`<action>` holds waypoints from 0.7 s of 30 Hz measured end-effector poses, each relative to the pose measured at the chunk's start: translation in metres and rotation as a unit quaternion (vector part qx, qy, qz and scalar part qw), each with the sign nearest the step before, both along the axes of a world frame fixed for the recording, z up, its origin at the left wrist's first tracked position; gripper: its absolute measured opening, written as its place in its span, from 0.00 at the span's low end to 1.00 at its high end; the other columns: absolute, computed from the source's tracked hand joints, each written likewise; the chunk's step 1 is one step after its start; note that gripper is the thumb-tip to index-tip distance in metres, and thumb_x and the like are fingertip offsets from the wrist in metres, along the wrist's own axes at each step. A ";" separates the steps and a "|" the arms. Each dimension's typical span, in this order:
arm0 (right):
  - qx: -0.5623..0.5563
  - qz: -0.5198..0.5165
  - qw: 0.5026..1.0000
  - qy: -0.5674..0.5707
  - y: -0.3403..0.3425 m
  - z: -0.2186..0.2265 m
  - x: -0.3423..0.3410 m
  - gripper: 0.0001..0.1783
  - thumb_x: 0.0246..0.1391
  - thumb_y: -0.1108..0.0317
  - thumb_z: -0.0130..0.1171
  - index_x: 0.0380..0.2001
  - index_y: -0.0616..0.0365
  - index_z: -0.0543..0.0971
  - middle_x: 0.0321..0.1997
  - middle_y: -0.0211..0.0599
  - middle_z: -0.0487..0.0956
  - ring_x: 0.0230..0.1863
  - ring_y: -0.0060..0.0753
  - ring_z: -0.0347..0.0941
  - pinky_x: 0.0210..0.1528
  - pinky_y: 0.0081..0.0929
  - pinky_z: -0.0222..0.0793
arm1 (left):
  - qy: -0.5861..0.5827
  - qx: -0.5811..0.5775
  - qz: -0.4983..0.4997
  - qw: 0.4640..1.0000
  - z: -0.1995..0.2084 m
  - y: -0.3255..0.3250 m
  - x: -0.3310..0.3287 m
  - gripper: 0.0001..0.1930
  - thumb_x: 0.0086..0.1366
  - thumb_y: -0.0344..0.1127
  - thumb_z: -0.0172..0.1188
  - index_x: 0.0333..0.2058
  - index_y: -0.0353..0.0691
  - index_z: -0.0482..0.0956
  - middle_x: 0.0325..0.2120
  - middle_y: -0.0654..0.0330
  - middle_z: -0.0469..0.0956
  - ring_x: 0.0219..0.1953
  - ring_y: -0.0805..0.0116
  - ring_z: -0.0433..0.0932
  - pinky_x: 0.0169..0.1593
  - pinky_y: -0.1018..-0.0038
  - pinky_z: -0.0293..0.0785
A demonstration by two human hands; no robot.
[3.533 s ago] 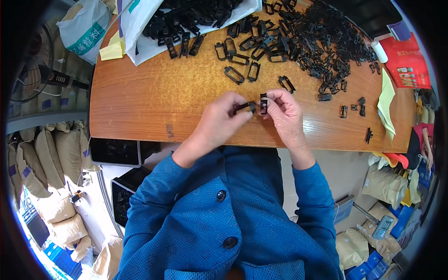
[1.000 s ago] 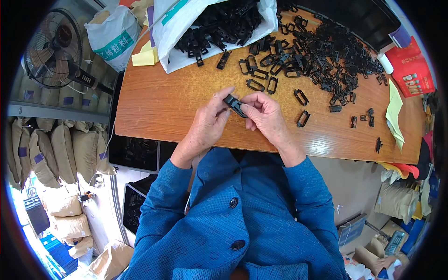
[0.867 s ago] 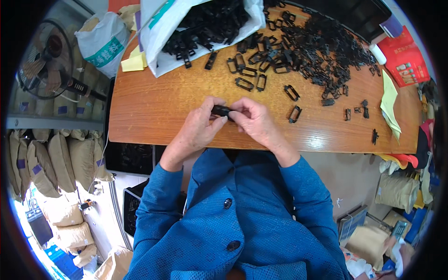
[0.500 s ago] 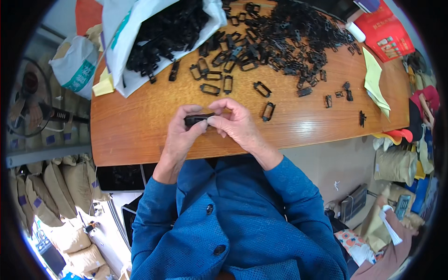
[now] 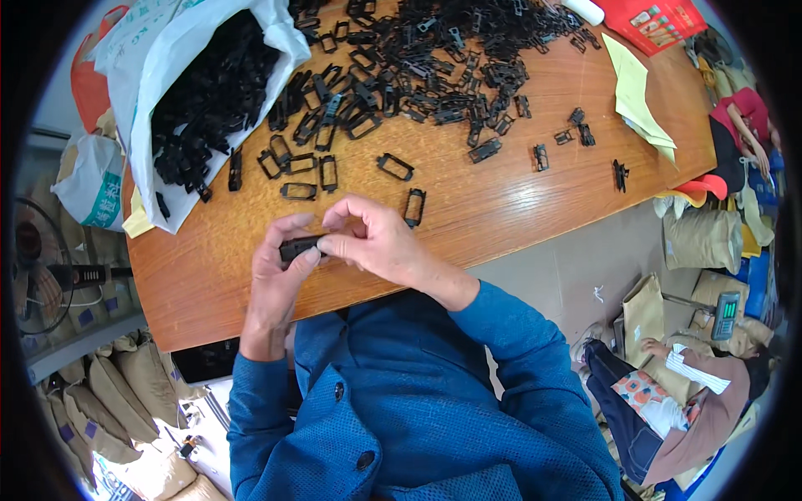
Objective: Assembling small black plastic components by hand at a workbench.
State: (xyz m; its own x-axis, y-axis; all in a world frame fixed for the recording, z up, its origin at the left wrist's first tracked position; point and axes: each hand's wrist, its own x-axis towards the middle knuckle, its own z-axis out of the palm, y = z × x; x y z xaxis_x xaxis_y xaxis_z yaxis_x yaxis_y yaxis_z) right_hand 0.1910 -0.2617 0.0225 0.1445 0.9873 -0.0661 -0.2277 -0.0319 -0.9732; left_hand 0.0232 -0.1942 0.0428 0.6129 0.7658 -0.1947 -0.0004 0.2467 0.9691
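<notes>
A small dark plastic piece, long and boxy, is held over the near edge of the table. My left hand closes round it, with the thumb along its near side. At the piece's right end, my right hand pinches with thumb and fingers, partly hiding that end. Just beyond my hands lie loose black rectangular plastic frames, among them one frame beside my right hand and another frame farther off.
A big heap of black plastic parts covers the far tabletop. An open white sack of black pieces lies at the left. Yellow paper and a red bag are at the right. A person is at the lower right.
The whole view has swung, so the table and my hands appear lower and farther left. Both hands keep hold of the same dark piece, with only small finger shifts.
</notes>
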 end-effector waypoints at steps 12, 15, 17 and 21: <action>-0.099 -0.349 0.721 -0.590 -0.090 -0.004 0.197 0.14 0.57 0.63 0.57 0.41 0.63 0.73 0.35 0.39 0.73 0.35 0.31 0.72 0.37 0.27 0.69 | 0.269 0.619 -0.039 0.737 0.027 0.039 0.010 0.13 0.52 0.27 0.63 0.38 0.38 0.75 0.37 0.52 0.73 0.36 0.52 0.75 0.37 0.66 0.73; -0.103 -0.333 0.738 -0.578 -0.088 -0.016 0.200 0.10 0.57 0.66 0.58 0.37 0.62 0.75 0.34 0.38 0.73 0.33 0.33 0.74 0.35 0.29 0.69 | 0.219 0.551 -0.144 0.792 0.022 0.027 0.071 0.17 0.53 0.28 0.62 0.43 0.40 0.73 0.37 0.52 0.71 0.38 0.53 0.75 0.38 0.64 0.74; -0.095 -0.330 0.738 -0.581 -0.089 -0.017 0.199 0.09 0.56 0.67 0.58 0.35 0.62 0.75 0.33 0.36 0.73 0.31 0.33 0.73 0.35 0.29 0.69 | 0.222 0.540 -0.177 0.793 0.015 0.028 0.099 0.17 0.54 0.29 0.62 0.44 0.40 0.72 0.37 0.52 0.70 0.38 0.53 0.75 0.38 0.63 0.75; -0.042 -0.323 0.765 -0.556 -0.085 -0.010 0.188 0.05 0.54 0.73 0.59 0.32 0.62 0.75 0.32 0.33 0.72 0.28 0.26 0.69 0.32 0.24 0.67 | 0.280 0.566 -0.178 0.755 -0.004 0.041 0.111 0.16 0.55 0.29 0.61 0.42 0.40 0.71 0.37 0.54 0.70 0.38 0.55 0.76 0.38 0.62 0.75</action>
